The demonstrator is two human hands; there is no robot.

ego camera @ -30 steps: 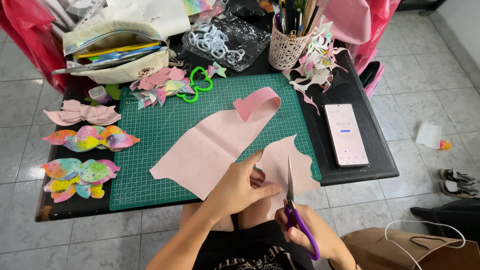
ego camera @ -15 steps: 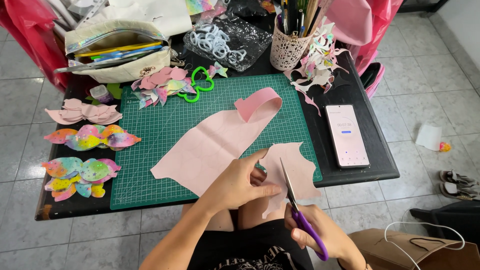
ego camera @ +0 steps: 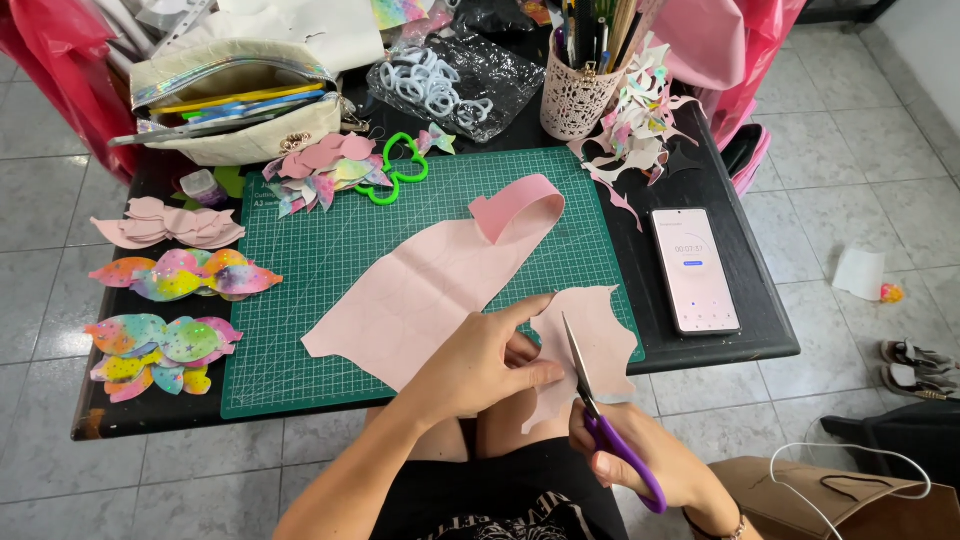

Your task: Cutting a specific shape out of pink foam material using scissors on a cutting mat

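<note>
We see the right hand (ego camera: 640, 455) closed around the purple handles of the scissors (ego camera: 598, 405), whose blades point up into the pink sheet (ego camera: 440, 285), and the left hand (ego camera: 480, 360) pinches this sheet just beside the blades with its fingers together. The sheet lies on the green cutting mat (ego camera: 330, 250) at the near edge of the black table (ego camera: 720, 190), with its lower right part hanging over the edge. On the table we count 1 phone (ego camera: 695, 270) to the right of the mat, 3 groups of bow shapes (ego camera: 180, 275) to the left, and a pen cup (ego camera: 578, 95) behind.

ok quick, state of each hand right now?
Left hand: closed on the pink sheet, pinching it near the cut.
Right hand: closed on the purple-handled scissors, blades in the sheet.
</note>
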